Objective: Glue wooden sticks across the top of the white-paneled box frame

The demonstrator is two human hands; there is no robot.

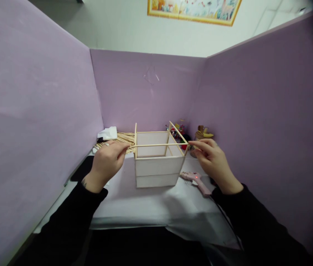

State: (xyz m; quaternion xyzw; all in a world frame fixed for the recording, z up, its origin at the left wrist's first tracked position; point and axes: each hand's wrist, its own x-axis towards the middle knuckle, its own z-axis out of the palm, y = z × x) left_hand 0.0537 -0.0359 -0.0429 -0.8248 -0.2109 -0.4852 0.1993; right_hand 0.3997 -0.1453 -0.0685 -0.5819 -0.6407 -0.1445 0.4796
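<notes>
Sticks of pale wood (126, 137) lie heaped beyond a bare left hand (107, 159) pinching one end of a slim, pale wooden rod (159, 145), which spans the front of a white-panelled, wood-framed box (158, 166); a pink glue gun (201, 184) lies near a bare right hand (214, 159) pinching the rod's other end.

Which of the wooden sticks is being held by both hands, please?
The crosswise stick spanning from left hand to right hand; the others form the frame or lie in the pile.
</notes>
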